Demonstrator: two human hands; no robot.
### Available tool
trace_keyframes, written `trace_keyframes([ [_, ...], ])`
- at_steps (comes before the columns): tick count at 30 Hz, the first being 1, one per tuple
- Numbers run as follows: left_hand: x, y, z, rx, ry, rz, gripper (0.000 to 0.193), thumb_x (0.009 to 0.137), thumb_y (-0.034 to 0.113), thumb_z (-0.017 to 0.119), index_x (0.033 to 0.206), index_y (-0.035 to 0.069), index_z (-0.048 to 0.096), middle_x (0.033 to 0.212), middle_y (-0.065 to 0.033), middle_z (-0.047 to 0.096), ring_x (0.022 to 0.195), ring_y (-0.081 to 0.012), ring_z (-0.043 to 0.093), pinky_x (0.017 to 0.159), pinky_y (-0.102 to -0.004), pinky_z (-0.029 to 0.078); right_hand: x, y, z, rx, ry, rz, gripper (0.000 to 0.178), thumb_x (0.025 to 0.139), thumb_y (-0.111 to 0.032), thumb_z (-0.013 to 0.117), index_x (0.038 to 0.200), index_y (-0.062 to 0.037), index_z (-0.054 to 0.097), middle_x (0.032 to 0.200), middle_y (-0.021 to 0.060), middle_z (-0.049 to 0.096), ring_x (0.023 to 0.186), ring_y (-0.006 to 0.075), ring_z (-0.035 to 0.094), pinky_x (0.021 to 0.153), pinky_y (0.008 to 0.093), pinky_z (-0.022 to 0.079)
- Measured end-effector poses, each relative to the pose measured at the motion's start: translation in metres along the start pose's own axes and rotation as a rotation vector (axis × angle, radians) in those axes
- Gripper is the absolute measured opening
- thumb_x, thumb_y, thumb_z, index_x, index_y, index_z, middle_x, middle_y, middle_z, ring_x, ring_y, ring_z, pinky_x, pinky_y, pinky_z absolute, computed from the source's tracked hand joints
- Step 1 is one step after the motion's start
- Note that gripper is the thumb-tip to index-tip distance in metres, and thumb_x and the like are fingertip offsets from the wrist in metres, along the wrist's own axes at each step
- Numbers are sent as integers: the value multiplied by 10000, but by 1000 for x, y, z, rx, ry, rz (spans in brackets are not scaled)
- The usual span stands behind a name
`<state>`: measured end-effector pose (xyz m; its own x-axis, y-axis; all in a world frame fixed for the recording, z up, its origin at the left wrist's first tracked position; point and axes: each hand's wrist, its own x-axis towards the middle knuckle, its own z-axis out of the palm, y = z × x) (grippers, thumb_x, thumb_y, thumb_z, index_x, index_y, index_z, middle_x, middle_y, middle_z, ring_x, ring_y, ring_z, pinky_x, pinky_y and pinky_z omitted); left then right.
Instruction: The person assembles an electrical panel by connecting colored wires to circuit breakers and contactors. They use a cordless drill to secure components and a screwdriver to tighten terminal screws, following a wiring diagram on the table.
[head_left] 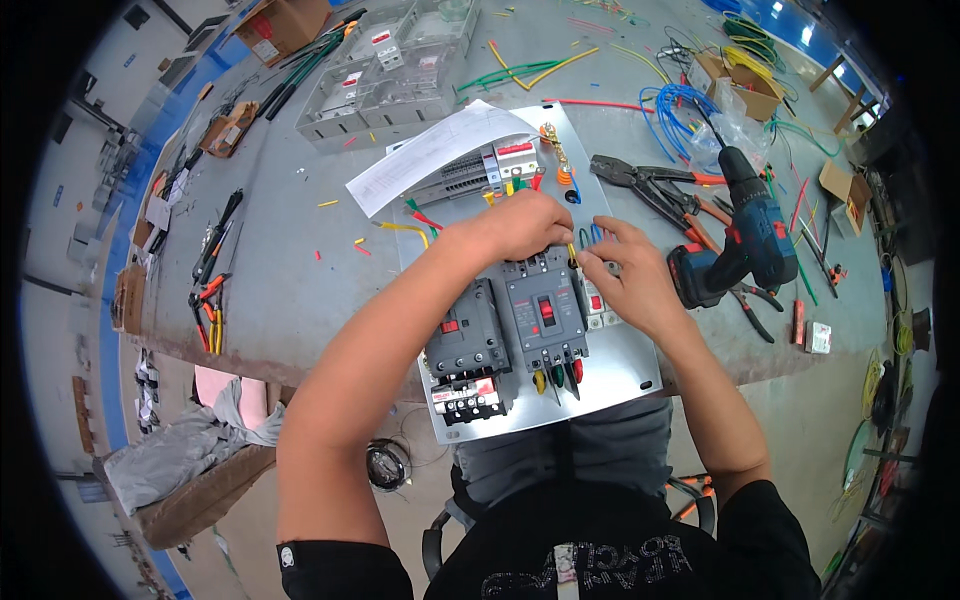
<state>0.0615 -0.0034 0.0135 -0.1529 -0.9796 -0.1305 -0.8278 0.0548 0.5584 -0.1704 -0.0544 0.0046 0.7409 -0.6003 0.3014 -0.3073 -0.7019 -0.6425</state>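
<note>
Two large breakers (pixel 529 335) seem mounted on a metal plate (pixel 612 368) overhanging the counter (pixel 300 270), wires (pixel 427 220) apparently left to connect, as left hand (pixel 525 222) and right hand (pixel 642 278), fingers curled, grips unclear, bend near one.

Grey worktable (pixel 280 285), overhanging metal plate (pixel 625 360), cordless drill (pixel 752 222), pliers (pixel 642 180), transparent boxes (pixel 405 97)

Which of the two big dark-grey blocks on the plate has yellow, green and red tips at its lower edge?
The right block; the left block has a smaller black-and-white unit below it instead.
</note>
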Motion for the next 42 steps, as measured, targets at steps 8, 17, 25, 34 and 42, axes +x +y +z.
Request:
trace_keyframes([
  [8, 5, 3, -3, -93, -56, -44, 272, 998, 263, 709, 1124, 25, 745, 891, -154, 740, 810, -279, 712, 766, -396, 546, -3, -5, -1, -18, -16, 37, 234, 914, -259, 724, 941, -54, 833, 1350, 232, 676, 1215, 395, 655, 1004, 454, 544],
  [17, 16, 7, -7, -299, -193, -232, 236, 1030, 264, 696, 1040, 36, 754, 782, -5, 681, 689, -107, 624, 684, -305, 529, -5, 6, 6, -95, 1, -43, 264, 924, -276, 697, 870, -54, 829, 1352, 243, 672, 1234, 400, 640, 1010, 479, 542],
  [25, 12, 1, -4, -398, -162, -225, 335, 1033, 258, 649, 1240, 5, 722, 975, -89, 757, 889, -166, 708, 847, -335, 566, -16, 11, -21, 451, 74, 210, 636, 932, -354, 772, 1432, 7, 619, 1402, 253, 648, 1295, 387, 639, 1062, 443, 523],
  [34, -28, 64, -17, 39, -56, -177, 716, 902, 375, 761, 1485, 13, 559, 1354, -242, 685, 1290, -375, 648, 1092, -421, 506, -72, 19, -17, 303, -19, 119, 1226, 665, -441, 982, 1570, 100, 356, 1458, 318, 560, 1342, 473, 564, 1134, 483, 457],
  [42, -29, 47, -6, -88, -4, -113, 559, 962, 311, 715, 1420, 11, 606, 1255, -224, 715, 1168, -369, 695, 1014, -421, 538, -71, 21, -8, 252, 27, 64, 1083, 685, -331, 966, 1523, 89, 423, 1462, 323, 551, 1368, 488, 538, 1145, 523, 435],
])
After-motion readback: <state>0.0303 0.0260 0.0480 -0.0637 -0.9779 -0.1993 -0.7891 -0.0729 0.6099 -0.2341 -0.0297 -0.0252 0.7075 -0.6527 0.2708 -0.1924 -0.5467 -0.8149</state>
